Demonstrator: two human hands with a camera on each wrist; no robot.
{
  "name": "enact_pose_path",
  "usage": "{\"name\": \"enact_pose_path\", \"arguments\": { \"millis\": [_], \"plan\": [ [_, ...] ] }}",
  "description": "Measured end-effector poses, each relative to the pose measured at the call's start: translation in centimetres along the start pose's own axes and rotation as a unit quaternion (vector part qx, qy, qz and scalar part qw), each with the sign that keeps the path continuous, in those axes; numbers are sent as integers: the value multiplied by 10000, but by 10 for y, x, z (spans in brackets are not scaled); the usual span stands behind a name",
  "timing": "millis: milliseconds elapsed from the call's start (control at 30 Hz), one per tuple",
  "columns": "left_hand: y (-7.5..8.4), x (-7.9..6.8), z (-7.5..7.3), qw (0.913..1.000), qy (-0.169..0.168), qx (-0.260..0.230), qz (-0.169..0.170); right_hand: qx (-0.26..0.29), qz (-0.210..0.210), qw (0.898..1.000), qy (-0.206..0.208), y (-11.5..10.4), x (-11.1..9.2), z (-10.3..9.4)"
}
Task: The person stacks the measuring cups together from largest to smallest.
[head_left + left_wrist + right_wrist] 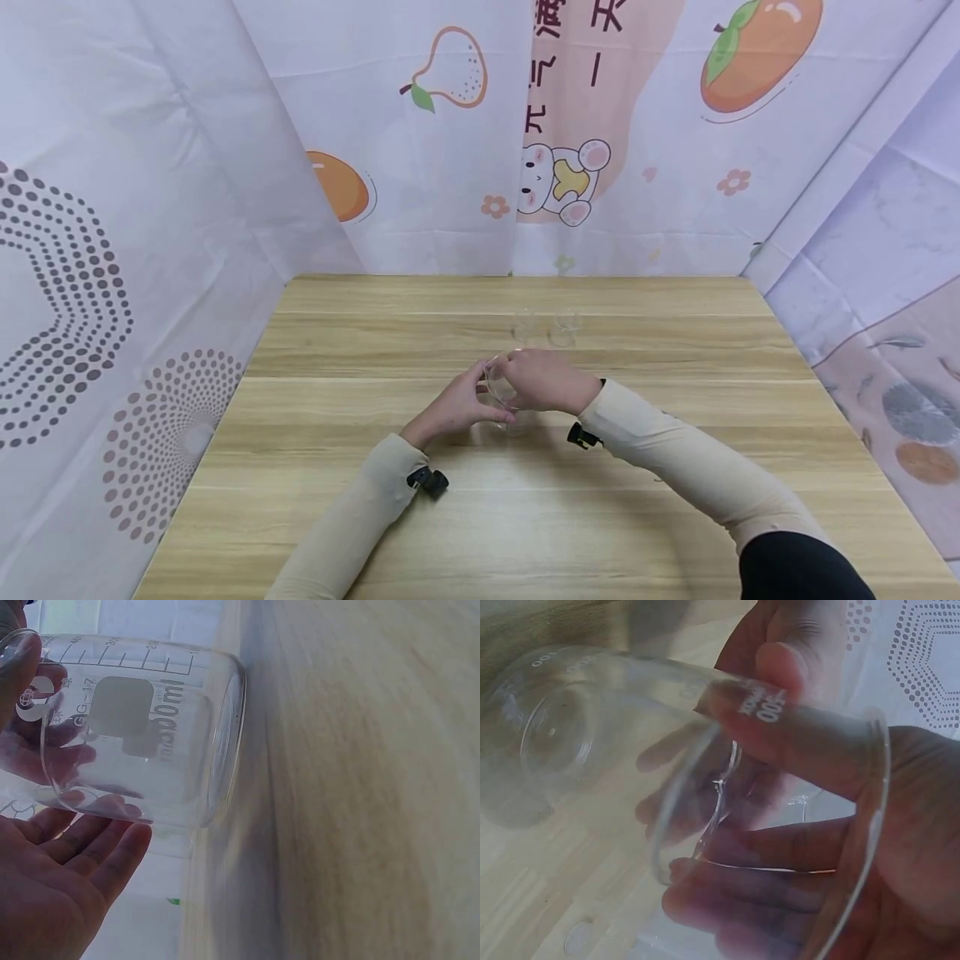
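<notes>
A clear glass beaker [124,656] with white printed measuring marks stands low over the wooden table. My left hand [459,404] holds it from the left, thumb on the near side and fingers on the far side. Inside it shows a smaller glass beaker [718,784], whose spouted rim sits below the outer rim. My right hand [551,382] reaches in through the mouth of the larger beaker, thumb and fingers pinching the smaller one near its rim. Seen from the head, the right hand hides much of both beakers.
Behind the hands, two small clear glass vessels stand on the table, a left one [524,325] and a right one [566,327]. The wood-grain table [360,333] ends at a printed curtain [435,183] behind, with more curtain along both sides.
</notes>
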State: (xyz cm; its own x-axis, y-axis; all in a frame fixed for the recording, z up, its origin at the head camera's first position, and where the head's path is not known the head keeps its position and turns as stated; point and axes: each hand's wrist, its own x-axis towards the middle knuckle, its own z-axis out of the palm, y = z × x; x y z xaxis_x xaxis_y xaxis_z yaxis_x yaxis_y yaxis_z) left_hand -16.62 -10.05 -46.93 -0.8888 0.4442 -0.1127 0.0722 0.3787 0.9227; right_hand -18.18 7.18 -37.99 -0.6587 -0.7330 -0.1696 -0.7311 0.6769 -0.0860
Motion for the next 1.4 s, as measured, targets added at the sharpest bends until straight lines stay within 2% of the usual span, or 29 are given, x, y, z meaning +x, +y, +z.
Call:
{"name": "enact_pose_path", "arguments": {
  "millis": [467, 767, 1400],
  "plan": [
    [7, 0, -3, 10000, 68, -35, -34, -12, -296, 9994, 198, 3, 3, 1],
    [6, 0, -3, 9999, 59, 65, -67, 497, -266, 9984, 42, 6, -1, -3],
    [3, -1, -1, 9999, -75, 123, 42, 958, -585, 9936, 134, 15, -7, -11]
  ]
}}
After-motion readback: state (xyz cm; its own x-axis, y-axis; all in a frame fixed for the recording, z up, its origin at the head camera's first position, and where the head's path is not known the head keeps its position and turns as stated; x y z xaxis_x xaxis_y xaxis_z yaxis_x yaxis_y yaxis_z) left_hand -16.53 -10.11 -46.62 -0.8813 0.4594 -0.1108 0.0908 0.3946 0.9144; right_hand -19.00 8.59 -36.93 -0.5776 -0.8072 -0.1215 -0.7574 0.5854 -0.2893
